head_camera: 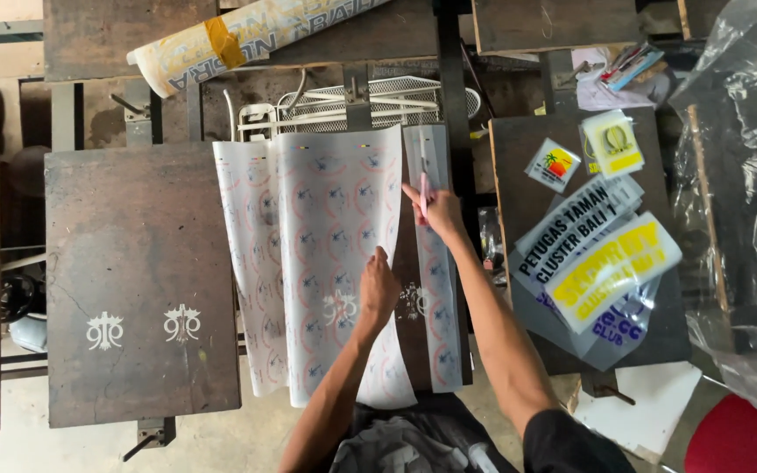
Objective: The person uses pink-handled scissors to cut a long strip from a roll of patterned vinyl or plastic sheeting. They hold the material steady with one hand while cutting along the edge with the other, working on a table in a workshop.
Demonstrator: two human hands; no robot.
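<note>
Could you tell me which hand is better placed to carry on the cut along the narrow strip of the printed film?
The right hand, probably: it already holds the pink cutter on the narrow strip. The left hand lies flat on the wide printed sheet, pinning it down.

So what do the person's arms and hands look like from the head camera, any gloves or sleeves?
No gloves: the left hand and right hand are bare, and both forearms are uncovered. A dark short sleeve shows on the right upper arm. No watch, rings or markings can be made out.
</note>
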